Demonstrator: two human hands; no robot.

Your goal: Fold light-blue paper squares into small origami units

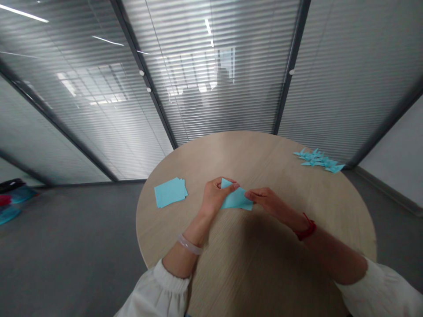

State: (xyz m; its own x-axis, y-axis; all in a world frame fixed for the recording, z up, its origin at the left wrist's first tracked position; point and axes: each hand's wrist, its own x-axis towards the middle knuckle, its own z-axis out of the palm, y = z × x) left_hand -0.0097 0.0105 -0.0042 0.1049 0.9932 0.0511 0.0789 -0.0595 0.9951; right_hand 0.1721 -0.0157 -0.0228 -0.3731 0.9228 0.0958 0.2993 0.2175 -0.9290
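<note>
Your left hand (pixel 212 196) has its grip pinching the upper left of a matte light-blue paper piece (pixel 236 201), thumb across its face, and your right hand (pixel 269 203) pinches its right side, so the thin, angular piece sits between both hands over the middle of the round, pale wood-grain table (pixel 218 152). Left of it: stack of flat blue sheets (pixel 170 193), straight edges, corners misaligned. Far right rim: spiky cluster of folded blue paper shapes (pixel 319 160); smooth pale bangle (pixel 190 245) on your left wrist, red cord (pixel 306 229) on your right.
</note>
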